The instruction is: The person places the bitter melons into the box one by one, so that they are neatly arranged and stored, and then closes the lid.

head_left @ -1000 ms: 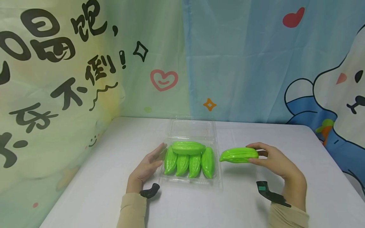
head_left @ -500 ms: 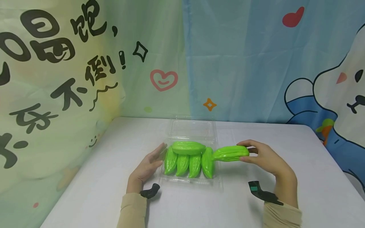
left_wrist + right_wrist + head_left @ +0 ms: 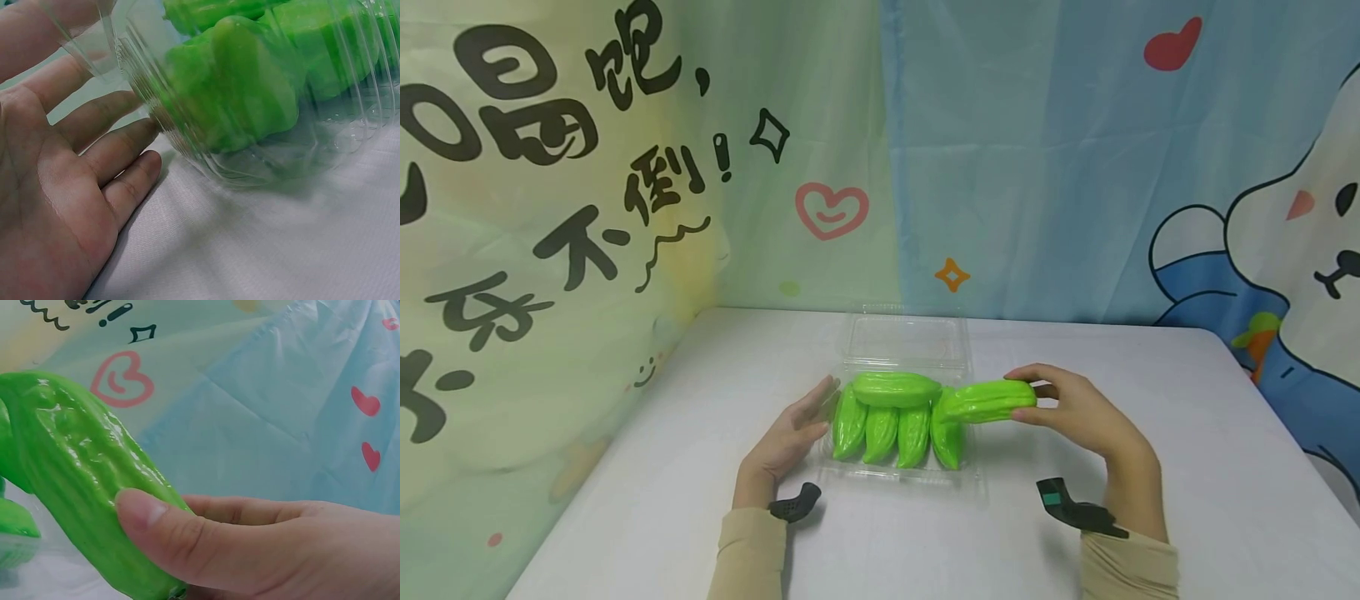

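My right hand (image 3: 1078, 408) pinches one end of a glossy green bitter melon (image 3: 988, 402) between thumb and fingers. That bitter melon lies level above the right side of a clear plastic clamshell box (image 3: 895, 473), its far tip overlapping a melon below in the head view. Inside the box, several like melons (image 3: 897, 429) lie side by side, with another melon (image 3: 895, 389) crosswise along the back. With fingers extended, my left hand (image 3: 790, 429) rests against the box's left wall. The left wrist view shows its fingertips right at the ribbed plastic side (image 3: 165, 119).
The clamshell's clear lid (image 3: 906, 342) stands open toward the back. A white cloth-covered table (image 3: 880, 542) lies under everything. Printed curtains (image 3: 1037, 167) hang behind the table and along its left side.
My right hand has moved left with the bitter melon, from beside the box to over its right part. The left hand and the box have stayed in place.
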Action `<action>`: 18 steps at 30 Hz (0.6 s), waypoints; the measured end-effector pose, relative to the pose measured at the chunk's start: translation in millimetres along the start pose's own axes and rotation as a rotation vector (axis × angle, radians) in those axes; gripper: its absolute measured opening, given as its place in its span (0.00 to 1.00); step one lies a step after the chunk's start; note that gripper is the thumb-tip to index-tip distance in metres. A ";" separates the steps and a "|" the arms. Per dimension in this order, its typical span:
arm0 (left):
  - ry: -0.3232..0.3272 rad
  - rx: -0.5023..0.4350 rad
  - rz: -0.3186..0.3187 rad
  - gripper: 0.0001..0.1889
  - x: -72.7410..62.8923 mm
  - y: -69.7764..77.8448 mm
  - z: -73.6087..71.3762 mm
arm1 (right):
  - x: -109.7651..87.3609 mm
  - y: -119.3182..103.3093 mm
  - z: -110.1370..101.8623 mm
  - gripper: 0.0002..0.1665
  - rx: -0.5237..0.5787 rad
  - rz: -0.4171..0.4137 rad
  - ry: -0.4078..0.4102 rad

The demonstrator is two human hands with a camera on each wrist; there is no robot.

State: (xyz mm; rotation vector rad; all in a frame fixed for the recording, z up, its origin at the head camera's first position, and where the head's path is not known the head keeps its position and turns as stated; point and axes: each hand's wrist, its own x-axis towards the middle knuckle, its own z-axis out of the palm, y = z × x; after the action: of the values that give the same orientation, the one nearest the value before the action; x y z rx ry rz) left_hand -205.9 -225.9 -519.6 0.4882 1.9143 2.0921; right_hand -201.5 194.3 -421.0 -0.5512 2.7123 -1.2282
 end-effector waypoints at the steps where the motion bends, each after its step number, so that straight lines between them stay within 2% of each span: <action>1: -0.001 -0.001 0.000 0.40 0.1 0.0 0.0 | 1.1 -0.8 1.3 0.31 -0.005 0.000 0.001; 18: -0.010 -0.014 0.000 0.40 0.0 0.2 0.3 | 21.7 -25.6 28.3 0.27 -0.029 -0.054 -0.011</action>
State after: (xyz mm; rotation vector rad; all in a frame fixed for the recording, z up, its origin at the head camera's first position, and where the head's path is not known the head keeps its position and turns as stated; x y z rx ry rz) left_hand -205.8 -225.6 -519.4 0.4941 1.8933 2.0974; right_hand -207.5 150.8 -419.8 -0.6360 2.7270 -1.1968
